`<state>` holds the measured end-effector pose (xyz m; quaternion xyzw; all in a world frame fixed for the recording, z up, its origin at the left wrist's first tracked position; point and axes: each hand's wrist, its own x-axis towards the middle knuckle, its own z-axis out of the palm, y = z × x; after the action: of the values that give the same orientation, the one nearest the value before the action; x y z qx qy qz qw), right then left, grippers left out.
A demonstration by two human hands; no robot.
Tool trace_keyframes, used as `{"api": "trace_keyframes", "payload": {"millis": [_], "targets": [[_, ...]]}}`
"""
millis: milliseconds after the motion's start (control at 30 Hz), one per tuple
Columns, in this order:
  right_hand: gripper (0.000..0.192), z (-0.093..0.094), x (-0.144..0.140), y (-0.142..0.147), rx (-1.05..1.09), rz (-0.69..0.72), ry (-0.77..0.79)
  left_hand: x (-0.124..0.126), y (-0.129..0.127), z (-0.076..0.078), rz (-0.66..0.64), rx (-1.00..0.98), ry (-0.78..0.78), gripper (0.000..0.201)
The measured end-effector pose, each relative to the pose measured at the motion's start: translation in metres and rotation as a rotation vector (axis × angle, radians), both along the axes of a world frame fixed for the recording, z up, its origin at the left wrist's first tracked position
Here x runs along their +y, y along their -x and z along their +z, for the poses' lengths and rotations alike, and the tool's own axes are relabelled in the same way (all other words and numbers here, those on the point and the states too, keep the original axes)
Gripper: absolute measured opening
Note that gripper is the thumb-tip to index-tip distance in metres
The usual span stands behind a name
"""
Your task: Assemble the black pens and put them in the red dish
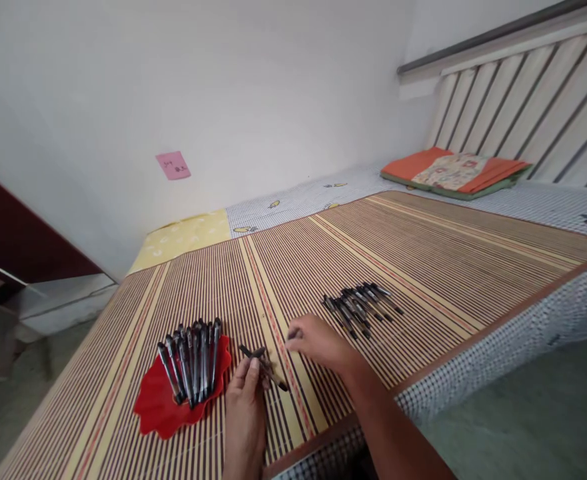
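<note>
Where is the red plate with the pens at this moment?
In the head view the red plate lies at the lower left on the striped mat, just left of the left hand, which holds a pen.

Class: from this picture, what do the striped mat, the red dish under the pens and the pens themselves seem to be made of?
Striped mat: likely bamboo or reed slats, matt; thin parallel strips with a bound edge.
Red dish: probably glossy plastic; even colour, wavy moulded rim.
Pens: apparently dark plastic barrels, slightly shiny; too small to be sure.

My left hand [246, 407] and right hand [318, 343] are both bare, with no rings or gloves. My forearms, running to the frame's lower edge, are uncovered too, no sleeves showing.
</note>
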<state>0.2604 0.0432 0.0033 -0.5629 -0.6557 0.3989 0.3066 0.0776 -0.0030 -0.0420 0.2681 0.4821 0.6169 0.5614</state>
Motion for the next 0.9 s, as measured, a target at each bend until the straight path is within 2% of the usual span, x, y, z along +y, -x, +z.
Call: {"api": "trace_keyframes", "payload": {"millis": [100,167,333,500,600,667,733,800,833,900], "targets": [[0.014,0.004,0.005,-0.038,-0.309,-0.306,0.009,-0.001,-0.002,0.004,0.024,-0.049,-0.015,0.04],[0.015,0.001,0.007,-0.056,-0.45,-0.408,0.044,-0.002,-0.003,0.007,0.009,-0.11,-0.009,0.042],[0.015,-0.009,0.011,-0.062,-0.608,-0.451,0.118,-0.006,-0.005,0.01,-0.051,-0.217,0.006,0.042],[0.015,-0.016,0.014,-0.056,-0.573,-0.444,0.085,-0.005,-0.005,0.006,-0.105,-0.199,-0.026,0.035],[0.012,-0.016,0.014,-0.049,-0.454,-0.376,0.016,-0.003,-0.006,0.003,-0.121,-0.144,-0.045,0.037],[0.013,-0.014,0.014,-0.036,-0.275,-0.305,-0.038,-0.002,-0.007,0.001,-0.121,-0.095,-0.055,0.038],[0.018,-0.013,0.013,-0.017,0.074,-0.235,-0.052,-0.002,-0.008,0.002,-0.114,-0.055,-0.063,0.039],[0.022,-0.012,0.009,0.004,0.474,-0.174,0.004,-0.003,-0.009,0.004,-0.114,-0.046,-0.074,0.041],[0.025,-0.012,0.007,0.015,0.627,-0.148,0.052,-0.004,-0.009,0.005,-0.121,-0.054,-0.077,0.041],[0.029,-0.011,0.003,0.032,0.794,-0.108,0.151,-0.004,-0.01,0.007,-0.133,-0.081,-0.073,0.042]]}}
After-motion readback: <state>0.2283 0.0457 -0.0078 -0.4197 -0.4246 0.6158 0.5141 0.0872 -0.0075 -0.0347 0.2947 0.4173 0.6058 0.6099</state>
